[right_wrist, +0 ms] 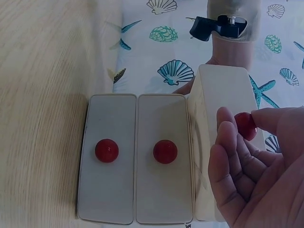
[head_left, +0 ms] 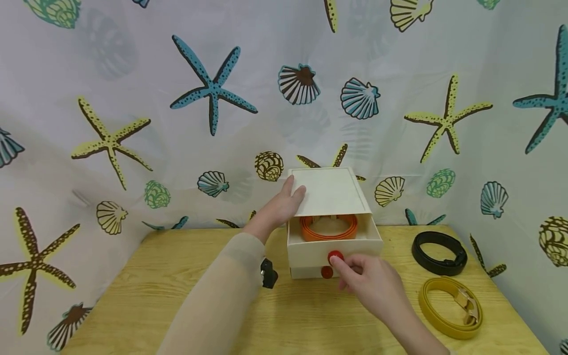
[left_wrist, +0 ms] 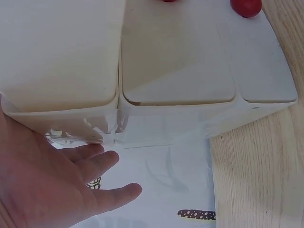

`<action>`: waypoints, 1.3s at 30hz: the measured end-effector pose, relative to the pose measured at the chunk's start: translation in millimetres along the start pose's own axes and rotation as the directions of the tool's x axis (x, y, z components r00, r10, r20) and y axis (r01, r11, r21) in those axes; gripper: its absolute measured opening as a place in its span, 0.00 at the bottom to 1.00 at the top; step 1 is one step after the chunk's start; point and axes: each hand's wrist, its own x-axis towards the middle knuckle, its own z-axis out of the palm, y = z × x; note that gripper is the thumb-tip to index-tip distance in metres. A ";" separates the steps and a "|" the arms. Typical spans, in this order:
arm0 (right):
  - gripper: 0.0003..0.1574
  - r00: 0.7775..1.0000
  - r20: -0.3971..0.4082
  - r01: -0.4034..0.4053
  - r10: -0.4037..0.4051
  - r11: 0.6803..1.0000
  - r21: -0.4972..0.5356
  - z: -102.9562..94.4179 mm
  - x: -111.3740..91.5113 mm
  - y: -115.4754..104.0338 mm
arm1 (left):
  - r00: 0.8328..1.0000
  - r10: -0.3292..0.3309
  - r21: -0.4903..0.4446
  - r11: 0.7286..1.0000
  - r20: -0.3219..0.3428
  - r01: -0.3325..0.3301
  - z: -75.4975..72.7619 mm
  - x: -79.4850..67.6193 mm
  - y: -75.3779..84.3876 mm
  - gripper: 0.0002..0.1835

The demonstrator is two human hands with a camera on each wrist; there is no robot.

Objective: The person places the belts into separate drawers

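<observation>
A small white drawer cabinet [head_left: 326,190] stands on the wooden table with its top drawer [head_left: 310,250] pulled out. Inside that drawer lies a coiled orange belt [head_left: 330,236]. My right hand [head_left: 372,283] pinches the drawer's round red knob [right_wrist: 246,126] between thumb and fingers. Against the cabinet's left side and top edge rests my left hand [head_left: 281,204], its fingers extended in the left wrist view. The lower drawers [right_wrist: 108,190] sit closed, each with a red knob [right_wrist: 165,151].
To the right of the cabinet lie a coiled black belt [head_left: 439,268] and, nearer, a coiled yellow belt [head_left: 437,320] with a buckle. A curtain [head_left: 248,133] printed with starfish and shells hangs behind the table [head_left: 186,266] and along its sides.
</observation>
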 end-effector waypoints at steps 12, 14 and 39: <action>0.33 1.000 -0.009 0.028 -0.028 1.000 0.003 3.4 14.2 -1.5 | 1.000 -0.014 -0.018 1.000 0.027 0.014 -3.7 1.3 -2.0 0.44; 0.33 1.000 -0.014 0.024 -0.024 1.000 -0.003 3.8 16.6 -2.0 | 0.999 -0.022 -0.028 0.999 0.030 0.023 -4.0 0.9 -2.5 0.44; 0.32 0.999 -0.039 0.003 -0.002 1.000 0.021 5.7 42.7 -0.5 | 0.999 -0.035 -0.103 0.994 0.034 0.039 -2.8 -0.6 2.6 0.45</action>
